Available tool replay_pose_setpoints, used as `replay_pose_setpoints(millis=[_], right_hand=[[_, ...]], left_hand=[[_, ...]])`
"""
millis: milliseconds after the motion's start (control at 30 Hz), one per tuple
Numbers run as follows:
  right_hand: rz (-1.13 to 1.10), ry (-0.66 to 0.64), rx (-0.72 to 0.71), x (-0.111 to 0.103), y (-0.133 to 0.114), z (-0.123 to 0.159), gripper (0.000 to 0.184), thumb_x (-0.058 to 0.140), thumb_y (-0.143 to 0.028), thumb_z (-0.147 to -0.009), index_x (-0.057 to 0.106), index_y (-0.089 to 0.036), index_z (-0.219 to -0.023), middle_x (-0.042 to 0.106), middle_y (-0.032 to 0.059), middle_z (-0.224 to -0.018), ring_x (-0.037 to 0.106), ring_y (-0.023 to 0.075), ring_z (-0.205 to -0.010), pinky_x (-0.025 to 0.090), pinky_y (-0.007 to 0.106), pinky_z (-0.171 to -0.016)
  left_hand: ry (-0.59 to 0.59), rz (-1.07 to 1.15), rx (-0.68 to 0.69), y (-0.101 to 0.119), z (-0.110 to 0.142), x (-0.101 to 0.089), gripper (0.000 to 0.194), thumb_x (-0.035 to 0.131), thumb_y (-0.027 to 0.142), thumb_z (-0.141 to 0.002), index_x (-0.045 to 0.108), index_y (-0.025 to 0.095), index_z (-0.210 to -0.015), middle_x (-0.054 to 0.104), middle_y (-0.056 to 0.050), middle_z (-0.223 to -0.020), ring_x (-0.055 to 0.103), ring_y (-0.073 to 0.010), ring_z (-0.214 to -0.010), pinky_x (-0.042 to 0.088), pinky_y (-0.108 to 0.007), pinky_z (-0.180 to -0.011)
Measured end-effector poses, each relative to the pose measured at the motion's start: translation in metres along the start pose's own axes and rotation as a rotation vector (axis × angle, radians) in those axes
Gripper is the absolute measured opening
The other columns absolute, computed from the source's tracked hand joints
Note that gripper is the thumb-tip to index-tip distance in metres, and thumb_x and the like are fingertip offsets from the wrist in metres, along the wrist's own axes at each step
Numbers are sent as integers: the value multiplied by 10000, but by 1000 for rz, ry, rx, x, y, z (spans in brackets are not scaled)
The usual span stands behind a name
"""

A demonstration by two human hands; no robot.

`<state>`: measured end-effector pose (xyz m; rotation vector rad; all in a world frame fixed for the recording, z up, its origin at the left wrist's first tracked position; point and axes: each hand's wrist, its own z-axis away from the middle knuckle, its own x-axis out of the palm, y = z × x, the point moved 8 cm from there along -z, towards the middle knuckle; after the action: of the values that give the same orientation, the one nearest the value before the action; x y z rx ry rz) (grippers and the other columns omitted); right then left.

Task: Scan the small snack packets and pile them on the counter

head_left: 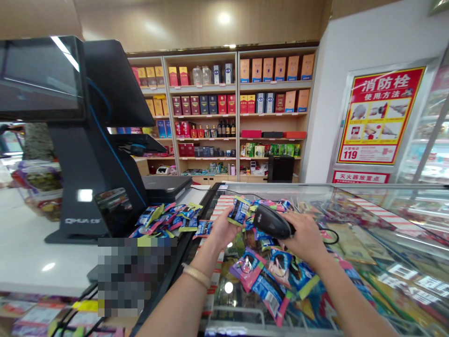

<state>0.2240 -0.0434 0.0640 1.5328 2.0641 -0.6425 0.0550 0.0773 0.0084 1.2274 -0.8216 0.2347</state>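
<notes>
My left hand is closed on a small blue snack packet with a green edge, held up above the glass counter. In my right hand is a black barcode scanner, its head turned toward the packet and close to it. Below both hands, loose blue and pink snack packets lie spread over the glass top. Another heap of the same packets sits to the left, beside the base of the checkout terminal.
The black checkout terminal stands on the white counter at left. A thin black cable loops right of my hand. Behind the glass display case, shelves hold boxes and bottles. A red notice hangs on the wall.
</notes>
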Motion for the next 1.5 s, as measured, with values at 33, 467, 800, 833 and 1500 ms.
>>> replay_pose_setpoints(millis=[33, 467, 800, 833, 1500], right_hand=[[0, -4, 3, 0, 0, 0, 389, 590, -228, -693, 681, -220, -1071, 736, 72, -1020, 659, 257, -961, 410, 366, -817], [-13, -27, -2, -1, 0, -1, 377, 557, -216, -710, 667, -220, -1071, 733, 63, -973, 659, 243, -908, 413, 354, -784], [36, 17, -19, 2, 5, 3, 381, 563, -250, -726, 674, -231, -1089, 731, 69, -991, 663, 259, -920, 429, 363, -781], [40, 16, -21, 2, 5, 3, 382, 562, -248, -728, 673, -232, -1093, 730, 69, -993, 663, 258, -921, 429, 362, -781], [11, 45, 39, -4, 7, 0, 337, 580, -249, -688, 672, -216, -1011, 724, 76, -970, 651, 254, -910, 405, 356, -789]], left_hand=[[2, -9, 4, 0, 0, 0, 195, 438, 212, -934, 606, 119, -899, 679, -62, -700, 645, -158, -586, 517, -256, -517], [1, -78, 8, -3, -2, -2, 276, 430, 252, -946, 638, 100, -845, 680, -82, -710, 625, -147, -568, 500, -252, -528], [444, -742, 822, 103, 27, -30, 205, 630, 138, -793, 664, 235, -970, 673, -72, -1080, 539, -255, -1165, 410, -317, -964], [540, -892, 843, 115, 33, -35, 213, 620, 160, -805, 658, 240, -998, 659, -89, -1122, 514, -281, -1200, 379, -359, -1004], [66, -1227, 610, 95, 38, -9, 339, 689, 225, -730, 692, 219, -1069, 680, -92, -1033, 630, -237, -891, 479, -353, -853]])
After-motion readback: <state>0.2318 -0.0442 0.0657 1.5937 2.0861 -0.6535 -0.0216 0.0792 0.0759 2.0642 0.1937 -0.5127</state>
